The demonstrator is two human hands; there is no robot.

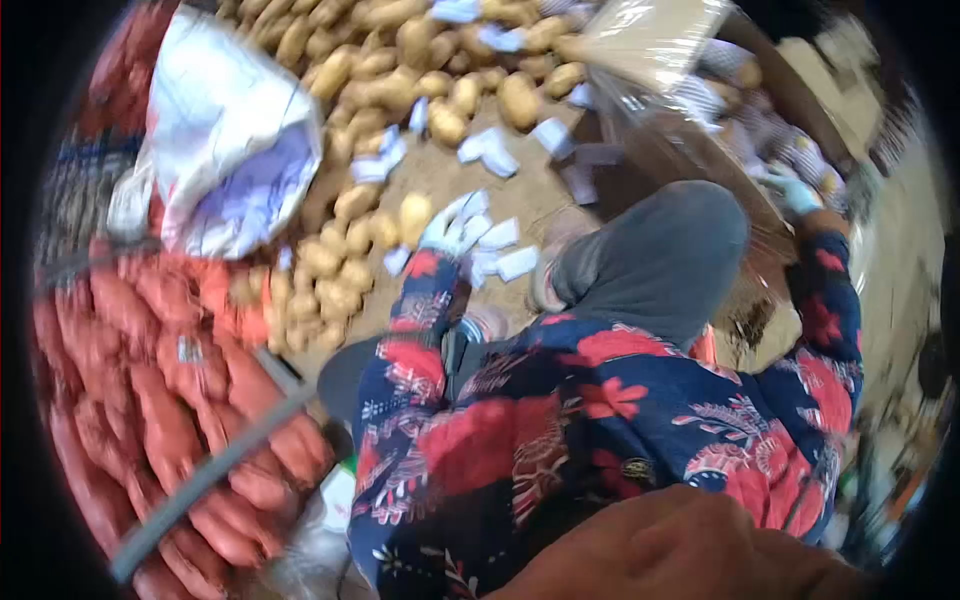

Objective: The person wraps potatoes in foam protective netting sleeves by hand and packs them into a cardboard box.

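Observation:
My left hand [447, 233], in a light glove, reaches down to a cluster of small pale blue-white pieces [498, 234] on the brown floor. Its fingers look spread, with pieces beside and under them. Potatoes [333, 258] lie just to its left. At the right, my right hand [795, 190], also gloved, is at the edge of a cardboard box [690, 150] that holds potatoes in patterned wrapping [795, 150]. Blur hides its fingers and whatever they touch.
A large potato pile [400, 60] spreads at the top. A white sack [225, 130] with pale purple contents opens at upper left. Filled red net bags [160, 380] lie at left, crossed by a grey bar [215, 470]. My bent knee [690, 240] rises between my arms.

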